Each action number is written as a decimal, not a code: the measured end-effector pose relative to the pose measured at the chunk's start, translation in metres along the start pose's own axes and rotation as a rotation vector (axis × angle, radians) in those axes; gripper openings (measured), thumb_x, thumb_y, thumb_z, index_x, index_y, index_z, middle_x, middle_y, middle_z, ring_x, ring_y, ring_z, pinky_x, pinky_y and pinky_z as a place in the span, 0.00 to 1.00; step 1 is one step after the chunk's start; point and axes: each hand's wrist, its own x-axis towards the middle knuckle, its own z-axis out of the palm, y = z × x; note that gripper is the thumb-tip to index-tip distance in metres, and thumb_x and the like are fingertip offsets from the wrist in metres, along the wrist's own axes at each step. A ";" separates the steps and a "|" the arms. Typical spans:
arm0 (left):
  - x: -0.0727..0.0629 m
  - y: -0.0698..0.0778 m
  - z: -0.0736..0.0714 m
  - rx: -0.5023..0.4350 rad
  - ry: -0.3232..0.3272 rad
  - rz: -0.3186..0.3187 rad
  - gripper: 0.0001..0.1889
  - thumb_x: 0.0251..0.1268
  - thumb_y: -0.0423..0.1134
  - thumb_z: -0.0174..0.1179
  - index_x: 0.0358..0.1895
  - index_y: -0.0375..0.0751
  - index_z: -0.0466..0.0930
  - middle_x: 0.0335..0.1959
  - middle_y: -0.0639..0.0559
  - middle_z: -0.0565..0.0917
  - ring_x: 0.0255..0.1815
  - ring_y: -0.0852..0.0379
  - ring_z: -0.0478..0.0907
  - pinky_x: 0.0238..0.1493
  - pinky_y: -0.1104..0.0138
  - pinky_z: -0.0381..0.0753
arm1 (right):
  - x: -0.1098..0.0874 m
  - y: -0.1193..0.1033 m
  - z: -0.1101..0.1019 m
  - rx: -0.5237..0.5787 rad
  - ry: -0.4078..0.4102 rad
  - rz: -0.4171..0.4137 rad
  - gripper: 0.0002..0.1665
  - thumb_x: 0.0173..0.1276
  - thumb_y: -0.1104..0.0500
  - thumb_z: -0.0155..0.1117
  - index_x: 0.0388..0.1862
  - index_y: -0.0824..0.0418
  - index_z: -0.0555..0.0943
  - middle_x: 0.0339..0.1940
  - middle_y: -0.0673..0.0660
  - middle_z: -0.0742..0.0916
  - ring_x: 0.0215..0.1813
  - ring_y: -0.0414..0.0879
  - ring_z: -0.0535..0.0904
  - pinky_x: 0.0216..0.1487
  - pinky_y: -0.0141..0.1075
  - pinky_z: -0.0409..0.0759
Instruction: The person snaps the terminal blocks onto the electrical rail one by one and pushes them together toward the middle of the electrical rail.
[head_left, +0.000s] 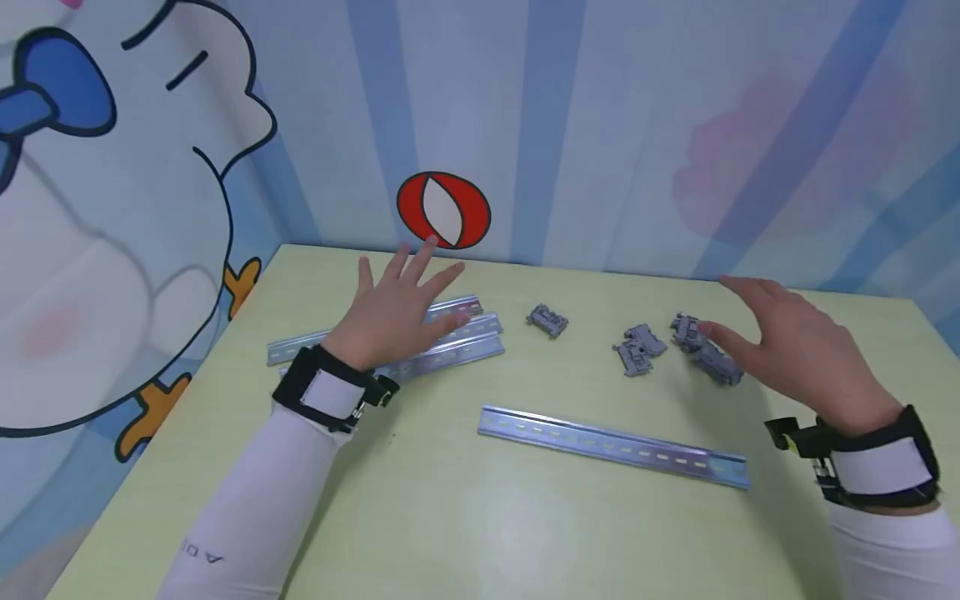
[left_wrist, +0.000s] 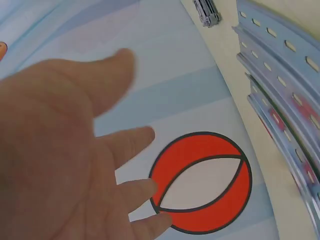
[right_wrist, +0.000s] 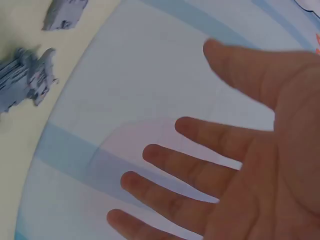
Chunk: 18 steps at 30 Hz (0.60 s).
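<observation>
My left hand (head_left: 393, 317) hovers with fingers spread over several slotted metal rails (head_left: 457, 346) at the back left, partly hiding them. In the left wrist view the same rails (left_wrist: 280, 75) run along the right side, apart from the fingers. My right hand (head_left: 802, 350) is held above the table at the right, fingers extended and nothing in the palm. Its thumb overlaps a cluster of grey terminal-block-like parts (head_left: 708, 354) in the head view. The right wrist view has similar grey parts (right_wrist: 27, 77) at the left, away from the fingers.
One more slotted metal rail (head_left: 615, 447) lies alone across the middle front of the pale table (head_left: 420, 517). Two grey parts (head_left: 640, 350) lie together left of the cluster, and a single one (head_left: 547, 320) sits nearer the rails. A printed wall (head_left: 585, 150) borders the table's back.
</observation>
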 end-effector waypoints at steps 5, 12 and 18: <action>-0.012 0.010 -0.001 -0.014 -0.046 0.109 0.46 0.68 0.64 0.51 0.80 0.49 0.39 0.81 0.48 0.39 0.80 0.42 0.37 0.71 0.37 0.45 | 0.001 0.017 0.008 0.019 0.072 0.006 0.40 0.71 0.43 0.58 0.68 0.71 0.68 0.60 0.77 0.76 0.50 0.69 0.78 0.42 0.63 0.75; -0.045 0.044 0.023 -0.056 -0.134 0.381 0.45 0.69 0.65 0.48 0.80 0.51 0.37 0.81 0.53 0.40 0.80 0.49 0.39 0.75 0.50 0.49 | 0.004 0.040 0.024 0.097 -0.077 0.013 0.35 0.70 0.51 0.62 0.64 0.77 0.71 0.54 0.78 0.79 0.49 0.69 0.79 0.41 0.57 0.79; -0.075 0.064 0.050 -0.110 -0.265 0.551 0.47 0.67 0.69 0.46 0.80 0.52 0.38 0.81 0.54 0.38 0.80 0.47 0.38 0.76 0.51 0.48 | 0.005 0.043 0.044 0.119 -0.124 0.048 0.31 0.68 0.52 0.64 0.59 0.77 0.76 0.50 0.77 0.81 0.46 0.67 0.81 0.37 0.52 0.82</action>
